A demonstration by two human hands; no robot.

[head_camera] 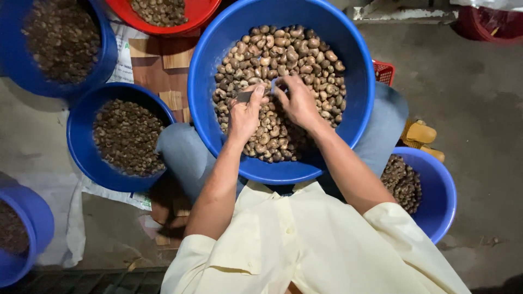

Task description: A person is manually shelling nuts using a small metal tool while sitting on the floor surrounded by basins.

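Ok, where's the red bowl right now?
In the head view the red bowl sits at the top edge, left of centre, cut off by the frame. It lies between the dark-filled blue tub at top left and the big blue tub under the hands.

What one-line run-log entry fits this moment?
left hand: grips small knife | right hand: pinches a nut | both over blue basin of cashew nuts

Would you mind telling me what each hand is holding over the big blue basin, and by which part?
The left hand grips a small grey tool by its lower end. The right hand pinches something small at its fingertips; what it is cannot be told.
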